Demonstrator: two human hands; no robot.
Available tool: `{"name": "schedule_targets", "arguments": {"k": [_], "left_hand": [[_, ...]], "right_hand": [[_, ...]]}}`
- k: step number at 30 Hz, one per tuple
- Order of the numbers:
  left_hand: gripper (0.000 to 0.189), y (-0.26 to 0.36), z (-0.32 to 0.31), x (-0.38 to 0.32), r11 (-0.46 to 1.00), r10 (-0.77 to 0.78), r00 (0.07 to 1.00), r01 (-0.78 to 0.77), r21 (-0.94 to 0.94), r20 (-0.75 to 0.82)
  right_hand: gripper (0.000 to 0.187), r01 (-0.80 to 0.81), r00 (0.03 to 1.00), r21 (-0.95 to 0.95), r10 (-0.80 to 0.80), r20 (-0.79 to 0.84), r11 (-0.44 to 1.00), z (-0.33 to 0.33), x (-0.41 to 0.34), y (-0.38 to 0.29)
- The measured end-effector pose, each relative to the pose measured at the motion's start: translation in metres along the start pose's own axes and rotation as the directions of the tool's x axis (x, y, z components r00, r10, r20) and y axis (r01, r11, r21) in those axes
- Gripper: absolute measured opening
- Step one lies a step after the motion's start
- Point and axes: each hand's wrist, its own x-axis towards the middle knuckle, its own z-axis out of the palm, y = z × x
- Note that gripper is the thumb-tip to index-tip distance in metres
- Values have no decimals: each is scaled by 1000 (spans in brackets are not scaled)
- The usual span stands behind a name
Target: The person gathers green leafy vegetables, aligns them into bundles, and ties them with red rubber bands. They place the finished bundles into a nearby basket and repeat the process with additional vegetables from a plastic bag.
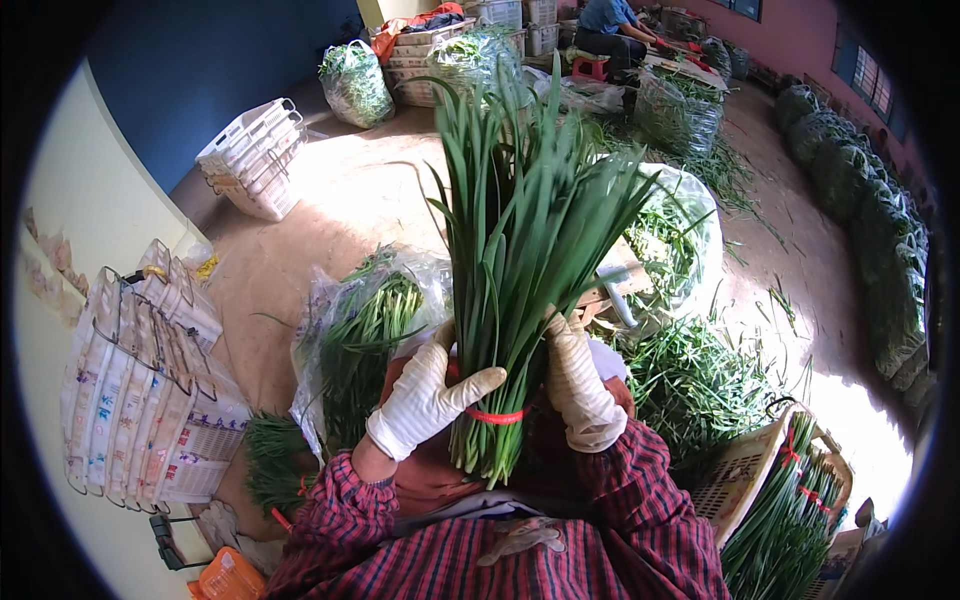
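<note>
A bundle of long green leafy stalks, like garlic chives [510,247], stands upright before me, pale cut ends down, leaves fanned out at the top. A red band [496,415] circles it near the base. My left hand [427,397], in a whitish glove, holds the bundle's left side, its thumb across the front just above the band. My right hand [581,386], gloved too, is against the right side, fingertips at the leaves; some of its fingers are hidden. Loose stalks lie in an opened plastic bag [360,322] beyond my left hand.
Stacked plastic crates [150,405] are at the left, more crates [251,157] behind. A crate [739,476] with banded bundles sits at the lower right. Leaf trimmings [697,382] lie on the floor. Filled bags [862,195] line the right wall. A co-worker [615,34] sits at the back.
</note>
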Motion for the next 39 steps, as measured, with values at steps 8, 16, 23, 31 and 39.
{"name": "schedule_targets", "arguments": {"k": [8, 16, 23, 31, 39], "left_hand": [[33, -30, 9, 22, 896, -199, 962, 103, -431, -185], [32, -20, 38, 30, 914, -193, 961, 103, -393, -198], [29, -32, 44, 38, 871, -260, 951, 155, -465, -170], [33, -38, 57, 46, 914, -171, 981, 125, -386, -88], [29, -39, 57, 48, 910, -222, 968, 161, -382, -119]], "right_hand": [[44, -163, 987, -53, 163, 0, 985, -12, 0, -7], [62, -113, 991, -25, 111, -77, 993, -17, -5, -19], [61, 107, 902, -262, -204, -380, 959, -55, 10, -24], [24, 473, 779, -846, -331, 532, -246, -33, 40, -94], [7, 281, 957, -357, -289, 33, 891, -47, 64, -69]]}}
